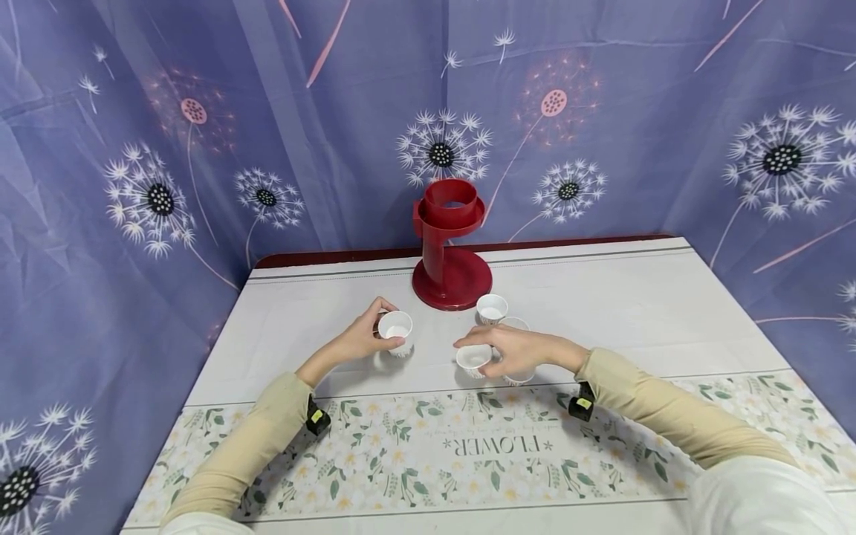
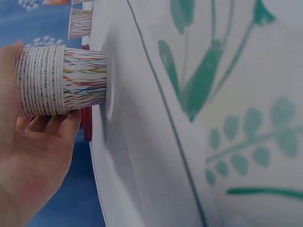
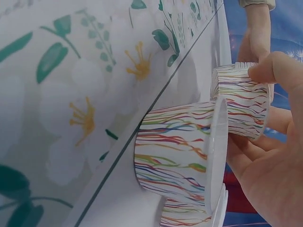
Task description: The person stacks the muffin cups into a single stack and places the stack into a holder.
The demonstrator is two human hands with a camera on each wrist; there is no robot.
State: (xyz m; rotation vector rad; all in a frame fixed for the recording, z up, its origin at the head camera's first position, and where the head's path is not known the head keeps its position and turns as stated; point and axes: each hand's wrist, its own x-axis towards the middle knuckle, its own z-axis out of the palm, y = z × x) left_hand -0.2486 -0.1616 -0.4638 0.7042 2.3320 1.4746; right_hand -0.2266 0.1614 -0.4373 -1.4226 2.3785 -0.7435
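Observation:
My left hand (image 1: 364, 336) grips a stack of nested white paper cups (image 1: 395, 325) at its rims, thumb on the near side. In the left wrist view the stack (image 2: 85, 78) shows many rims and colored wavy lines, its base close to the white cloth. To the right, my right hand (image 1: 515, 348) holds a single paper cup (image 1: 474, 359) between thumb and fingers, tilted in the right wrist view. Beside and partly under that hand stand more paper cups, one nearest (image 3: 175, 149) and another behind it (image 3: 184, 213). A further cup (image 1: 492, 307) stands behind the hand.
A red stand (image 1: 449, 271) with a round base and a ring-shaped top rises at the back middle of the table. White cloth (image 1: 602, 297) with a floral band (image 1: 374, 453) covers the tabletop. A blue dandelion-print curtain (image 1: 348, 134) hangs behind and at both sides.

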